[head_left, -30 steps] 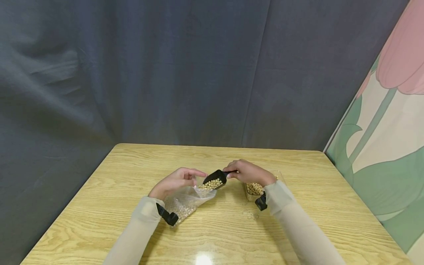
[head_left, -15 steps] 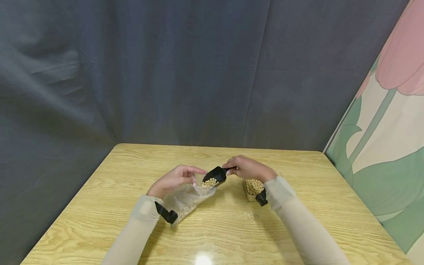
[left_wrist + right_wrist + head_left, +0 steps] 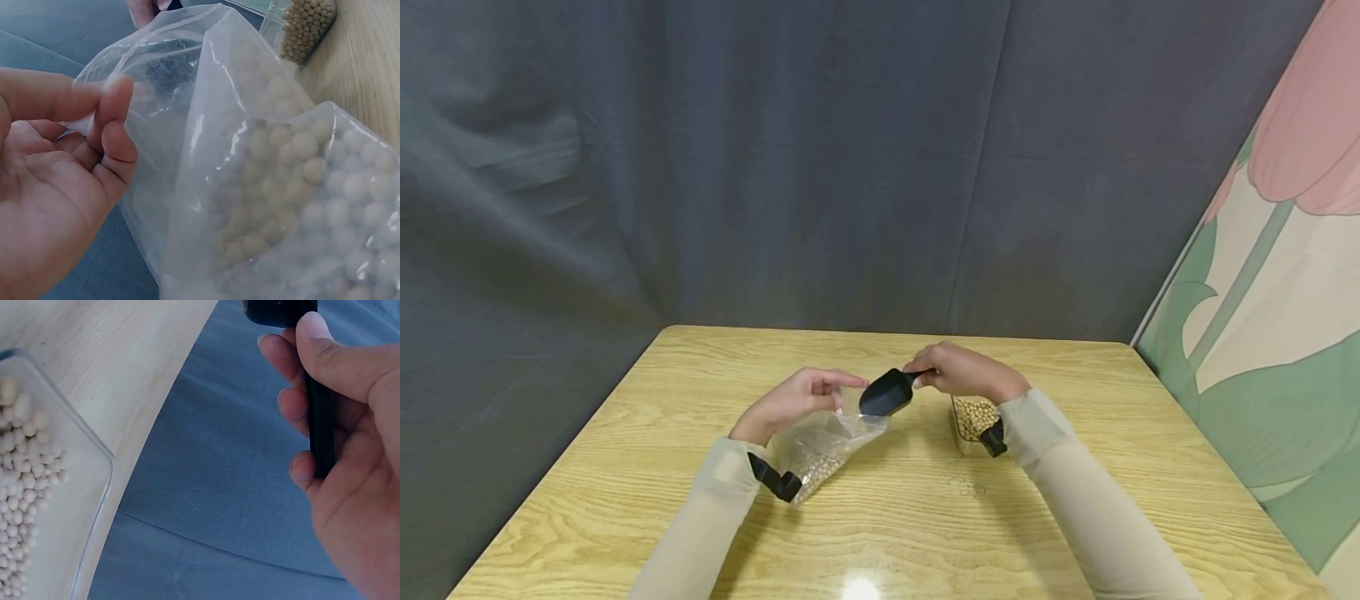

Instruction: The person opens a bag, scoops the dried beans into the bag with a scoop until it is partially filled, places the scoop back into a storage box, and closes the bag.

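Observation:
My left hand point(image 3: 786, 406) pinches the rim of a clear plastic bag point(image 3: 811, 446) between curled fingers and thumb. In the left wrist view, pale round soybeans point(image 3: 275, 181) fill the lower part of the bag. My right hand point(image 3: 958, 368) grips the handle of a black scoop point(image 3: 887, 393), thumb along it and fingers curled beneath. The scoop tilts down toward the left, its lip at the bag's mouth, and its bowl shows no beans inside. Close below my right wrist stands a clear container point(image 3: 75, 469) holding more soybeans point(image 3: 976, 417).
The wooden table point(image 3: 880, 533) has a few small clear bits point(image 3: 966, 486) lying on it in front of the container. A dark curtain point(image 3: 820, 167) hangs behind the far edge. To the right is a flower-patterned cloth point(image 3: 1262, 275).
The beans in the scoop have slid out into the bag, and the bowl now looks bare. My right hand has risen slightly, tilting the scoop more steeply. My left hand has lifted a little too.

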A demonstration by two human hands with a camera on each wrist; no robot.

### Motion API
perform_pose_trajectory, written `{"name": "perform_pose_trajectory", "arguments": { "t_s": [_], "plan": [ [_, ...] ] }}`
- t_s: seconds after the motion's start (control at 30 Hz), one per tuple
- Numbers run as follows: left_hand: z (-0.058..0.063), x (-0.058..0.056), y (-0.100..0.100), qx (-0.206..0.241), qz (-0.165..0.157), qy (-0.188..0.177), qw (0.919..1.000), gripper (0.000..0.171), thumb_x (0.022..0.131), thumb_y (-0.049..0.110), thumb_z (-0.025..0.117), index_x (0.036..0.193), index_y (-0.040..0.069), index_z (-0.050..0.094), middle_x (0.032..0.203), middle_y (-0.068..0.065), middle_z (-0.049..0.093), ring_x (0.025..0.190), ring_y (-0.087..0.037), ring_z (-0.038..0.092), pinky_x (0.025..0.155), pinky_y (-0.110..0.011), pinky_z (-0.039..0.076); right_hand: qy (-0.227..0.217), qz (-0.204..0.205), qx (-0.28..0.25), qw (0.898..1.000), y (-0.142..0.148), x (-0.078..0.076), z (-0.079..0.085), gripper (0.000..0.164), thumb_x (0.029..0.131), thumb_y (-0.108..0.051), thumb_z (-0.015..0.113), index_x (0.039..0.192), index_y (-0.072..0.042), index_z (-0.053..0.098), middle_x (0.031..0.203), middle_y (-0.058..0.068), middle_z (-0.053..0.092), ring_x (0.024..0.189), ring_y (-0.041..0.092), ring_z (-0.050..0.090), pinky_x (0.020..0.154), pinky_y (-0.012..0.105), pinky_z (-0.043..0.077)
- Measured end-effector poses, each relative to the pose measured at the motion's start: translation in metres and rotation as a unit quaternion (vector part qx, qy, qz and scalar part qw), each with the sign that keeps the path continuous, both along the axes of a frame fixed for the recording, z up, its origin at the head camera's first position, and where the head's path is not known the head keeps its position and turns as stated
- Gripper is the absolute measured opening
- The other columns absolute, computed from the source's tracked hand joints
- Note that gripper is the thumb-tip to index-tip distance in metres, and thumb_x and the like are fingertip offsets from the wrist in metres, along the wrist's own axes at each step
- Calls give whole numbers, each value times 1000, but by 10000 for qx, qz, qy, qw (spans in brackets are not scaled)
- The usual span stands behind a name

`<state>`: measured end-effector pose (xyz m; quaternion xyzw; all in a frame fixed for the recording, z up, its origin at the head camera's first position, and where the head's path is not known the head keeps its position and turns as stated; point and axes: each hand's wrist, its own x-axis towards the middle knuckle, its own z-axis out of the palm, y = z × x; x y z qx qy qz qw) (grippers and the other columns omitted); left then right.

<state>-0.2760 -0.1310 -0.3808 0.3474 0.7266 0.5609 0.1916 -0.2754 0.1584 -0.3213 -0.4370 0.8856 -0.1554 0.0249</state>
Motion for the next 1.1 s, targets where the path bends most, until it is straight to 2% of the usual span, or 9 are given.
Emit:
{"name": "perform_pose_trajectory", "arguments": {
  "t_s": [0.17,0.37,0.6,0.83,0.97,1.07,1.1],
  "plan": [
    [3,0,-1,94,47,-38,9999,41,91,-3,52,132,-7,53,79,3,58,75,-7,54,81,-24,45,-33,-92,-95,9999,1,1,3,28,93,-7,60,119,-1,68,111,12,70,101,24,65,85,35,53],
    [-2,-1,-2,74,141,-60,9999,41,91,-3,52,133,-5,54,79,3,57,77,-9,54,87,-27,44,-103,-243,-192,9995,5,2,2,28,93,-9,60,119,-2,68,114,12,69,104,24,65,88,36,52],
    [-5,-1,-2,76,144,-50,9999,42,91,-3,51,133,-3,54,79,2,56,78,-10,53,101,-36,38,-288,-504,-330,9978,17,4,1,32,93,-12,61,124,-2,65,116,13,68,104,24,64,88,38,52],
    [-5,0,-1,47,173,-121,9998,41,92,-3,51,133,-2,54,92,-6,58,77,-10,50,90,-27,44,-450,-737,-542,9948,33,5,1,34,94,-12,60,126,-4,64,117,11,67,103,23,64,85,38,52],
    [-6,0,0,82,167,-211,9996,41,93,-4,50,133,-1,55,98,-18,56,76,-10,49,87,-27,46,-515,-825,-705,9928,43,6,2,35,94,-13,60,127,-3,63,120,14,66,107,27,64,87,41,53],
    [-8,0,0,47,186,-247,9995,41,93,-5,49,133,1,56,91,-18,55,76,-11,49,87,-27,46,-598,-964,-758,9906,52,6,2,36,94,-15,60,128,-4,62,124,16,64,111,29,63,89,44,52],
    [-8,0,0,21,194,-238,9995,41,93,-5,49,134,1,55,88,-13,55,76,-11,48,86,-27,46,-614,-1018,-763,9900,55,7,2,36,94,-16,60,128,-5,62,124,16,64,112,29,62,89,44,51]
  ]
}}
